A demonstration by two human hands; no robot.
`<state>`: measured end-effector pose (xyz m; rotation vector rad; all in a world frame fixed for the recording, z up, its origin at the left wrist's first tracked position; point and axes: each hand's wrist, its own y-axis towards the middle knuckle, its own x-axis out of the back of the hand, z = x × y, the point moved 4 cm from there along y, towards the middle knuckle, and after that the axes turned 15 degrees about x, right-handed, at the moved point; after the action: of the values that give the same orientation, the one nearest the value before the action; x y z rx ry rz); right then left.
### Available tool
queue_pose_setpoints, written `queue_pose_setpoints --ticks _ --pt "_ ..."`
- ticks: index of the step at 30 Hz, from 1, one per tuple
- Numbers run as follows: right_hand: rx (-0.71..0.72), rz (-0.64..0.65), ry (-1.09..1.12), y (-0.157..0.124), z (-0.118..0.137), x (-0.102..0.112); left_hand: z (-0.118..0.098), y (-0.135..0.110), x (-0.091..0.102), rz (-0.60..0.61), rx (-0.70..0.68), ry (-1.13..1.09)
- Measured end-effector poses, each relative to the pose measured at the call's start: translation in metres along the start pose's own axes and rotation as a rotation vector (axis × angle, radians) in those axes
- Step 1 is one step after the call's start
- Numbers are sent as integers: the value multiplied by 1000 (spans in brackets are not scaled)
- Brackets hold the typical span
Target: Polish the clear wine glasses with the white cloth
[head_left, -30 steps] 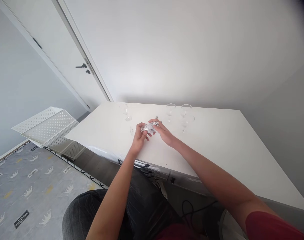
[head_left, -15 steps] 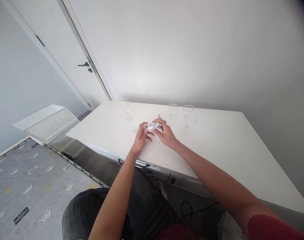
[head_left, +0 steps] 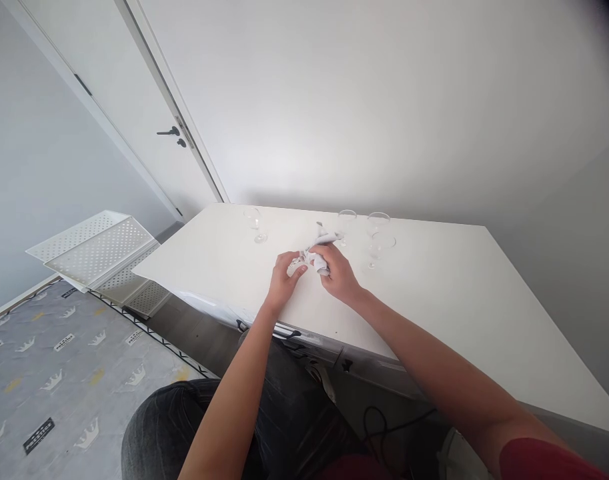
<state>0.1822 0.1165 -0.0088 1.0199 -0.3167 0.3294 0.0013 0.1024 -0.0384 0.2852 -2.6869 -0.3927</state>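
Just above the middle of the white tabletop (head_left: pixel 434 320), my left hand (head_left: pixel 283 279) is closed around a clear stemmed glass (head_left: pixel 296 265), mostly covered by fingers and cloth. My right hand (head_left: pixel 338 273) grips a crumpled white cloth (head_left: pixel 321 265) and presses it against the glass. A loose end of the cloth sticks up past the knuckles. Behind my right hand stand more clear stemmed glasses, one partly behind the cloth (head_left: pixel 347 215) and two further right, a rear one (head_left: pixel 378 217) and a front one (head_left: pixel 375 251). Another stemmed glass (head_left: pixel 260 238) stands at the back left.
A wall (head_left: pixel 359 100) rises behind the table. To the left are a door with a dark handle (head_left: pixel 169 131), a white perforated rack (head_left: pixel 99 250) and a grey patterned mattress (head_left: pixel 74 380). Drawers with dark handles (head_left: pixel 289 335) lie under the table's front edge. A black cable (head_left: pixel 384 427) hangs below.
My right hand has turned, bunching the cloth, and its loose end now rises higher behind the hand. The held glass has shifted, its foot no longer showing left of my left hand.
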Motion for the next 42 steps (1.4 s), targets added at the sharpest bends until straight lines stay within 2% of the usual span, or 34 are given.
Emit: queue_pose_setpoints --ticks 2,3,9,11,12,14,16,19,21,24,26,29,32,39,42 --pt "21 13 -49 -2 1 0 3 2 -3 33 70 41" --pt "24 -24 -83 -3 0 2 4 2 -4 25 102 65" --pt "98 -493 -478 -11 -4 27 7 0 4 -109 269 68" --pt "170 -572 -572 -12 -3 34 10 0 6 -149 306 81" --pt "213 -570 -607 -10 -2 36 11 0 6 -154 310 85" --pt "298 -446 -629 -5 1 35 11 0 4 -120 283 73" --pt "351 -187 -584 3 5 25 10 0 0 -50 225 62" --pt "334 181 -492 9 8 6 7 0 -2 -7 130 112" --pt "304 299 -472 11 10 -4 5 -1 -2 -22 79 165" --pt "279 336 -480 12 10 -9 2 -3 -3 -17 3 200" --pt "184 287 -499 13 6 -8 0 -5 -7 33 -59 197" --pt "-125 145 -478 11 -7 -1 -2 -7 -12 107 -102 202" --pt "-381 31 -331 7 -20 2 -1 -7 -13 108 -87 219" --pt "-826 -271 359 -4 -44 0 7 -4 -11 97 -54 113" --pt "-872 -364 624 -8 -48 -2 5 -5 -9 98 -37 47"
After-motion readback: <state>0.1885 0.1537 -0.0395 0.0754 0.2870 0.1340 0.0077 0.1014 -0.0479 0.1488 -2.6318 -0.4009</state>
